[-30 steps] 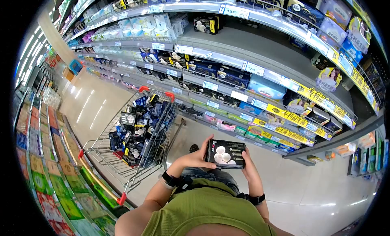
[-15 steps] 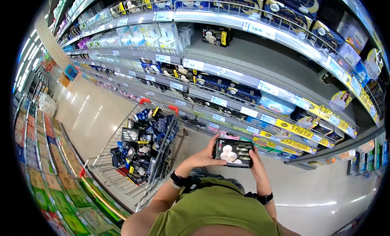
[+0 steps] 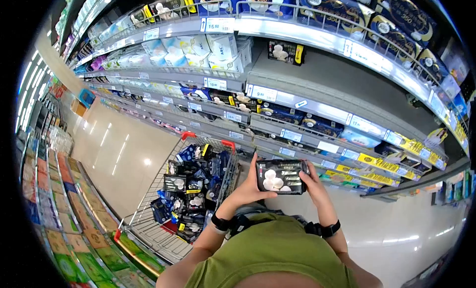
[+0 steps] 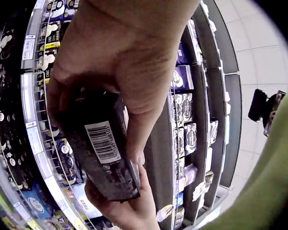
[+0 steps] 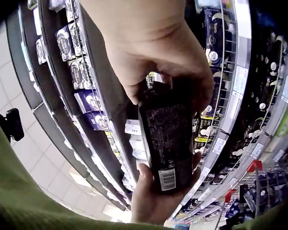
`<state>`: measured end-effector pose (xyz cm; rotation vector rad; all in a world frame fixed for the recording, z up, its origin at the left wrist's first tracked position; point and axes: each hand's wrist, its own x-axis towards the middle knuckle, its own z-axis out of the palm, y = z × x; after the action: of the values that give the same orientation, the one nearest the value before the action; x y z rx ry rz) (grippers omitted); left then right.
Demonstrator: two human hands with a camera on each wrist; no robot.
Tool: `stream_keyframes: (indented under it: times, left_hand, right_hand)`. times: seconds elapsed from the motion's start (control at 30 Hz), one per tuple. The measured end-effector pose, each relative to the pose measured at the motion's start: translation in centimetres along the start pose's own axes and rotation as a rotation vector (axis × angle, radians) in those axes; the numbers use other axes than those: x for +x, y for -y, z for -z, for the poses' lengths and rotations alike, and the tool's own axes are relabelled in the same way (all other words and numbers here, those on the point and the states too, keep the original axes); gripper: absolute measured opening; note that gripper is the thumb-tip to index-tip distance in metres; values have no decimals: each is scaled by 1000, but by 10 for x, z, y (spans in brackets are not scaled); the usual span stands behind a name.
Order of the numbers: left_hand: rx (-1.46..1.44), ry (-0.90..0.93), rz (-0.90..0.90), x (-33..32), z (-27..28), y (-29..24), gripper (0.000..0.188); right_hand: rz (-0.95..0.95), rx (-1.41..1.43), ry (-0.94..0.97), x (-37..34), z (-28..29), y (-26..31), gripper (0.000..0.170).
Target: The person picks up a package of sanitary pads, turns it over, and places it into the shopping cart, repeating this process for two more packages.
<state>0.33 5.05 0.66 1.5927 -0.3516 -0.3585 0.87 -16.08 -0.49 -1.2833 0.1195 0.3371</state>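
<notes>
Shelving (image 3: pixel 322 75) sweeps right across the upper stretch here, loaded with packs! Down on the floor, a wire shopping cart (image 3: pixel 188 135), red at its corners, and a heap of packs (image 3: pixel 196 186) crowds the end nearest the shelves. In front of the green top (image 3: pixel 267 248), held in mid-air beyond the cart's right edge: the black pack (image 3: pixel 282 178), white puffs on its face! It's in 2 hands: left hand (image 3: pixel 250 186) gripping the left end, right hand (image 3: pixel 316 185) the right. Smallest of all, a barcode (image 4: pixel 102 142) on the pack's dark side.
</notes>
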Motion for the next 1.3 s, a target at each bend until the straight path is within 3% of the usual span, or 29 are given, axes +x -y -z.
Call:
stream_keyframes:
  times: [0.07, 0.13, 0.27, 0.43, 0.5, 0.63, 0.7, 0.87, 0.93, 1.13, 1.17, 1.2, 1.27, 1.3]
  left_hand:
    - [283, -82, -105, 0, 11, 5, 114]
    - [309, -48, -130, 1, 19, -6, 117]
    - [306, -91, -96, 4, 33, -19, 101]
    - [116, -90, -88, 4, 40, -20, 95]
    - [139, -103, -141, 3, 40, -23, 94]
    - [130, -138, -152, 2, 37, -23, 94]
    - [-9, -131, -100, 1, 38, -25, 94]
    - [-38, -120, -137, -5, 48, -18, 95]
    - [11, -155, -157, -7, 52, -15, 96]
    - [-98, -120, -140, -3, 52, -5, 97]
    - [-123, -110, -141, -1, 51, -3, 97]
    - [-75, -60, -137, 0, 49, -9, 97]
    - [-115, -55, -58, 1, 44, -11, 99]
    - [-37, -38, -51, 2, 44, -14, 98]
  right_hand:
    - [13, 43, -8, 6, -9, -1, 54]
    - [-15, 55, -57, 11, -13, -9, 58]
    - [-71, 83, -151, 6, -32, -5, 59]
    - [-54, 213, -185, 8, -40, -3, 46]
    - [5, 257, -75, 13, -36, 0, 36]
    - [47, 135, -75, 20, -29, -2, 32]
    - [113, 52, 54, 24, -28, -2, 42]
    - [232, -155, 125, 27, -36, -6, 64]
    - [223, -176, 272, 25, -41, 0, 76]
    - [388, -338, 360, 18, -51, 13, 101]
    - [443, -594, 370, 21, -43, 5, 98]
    - [363, -604, 449, 23, -36, -4, 87]
    - [137, -459, 412, 15, -41, 1, 71]
    - [122, -467, 390, 13, -40, 1, 62]
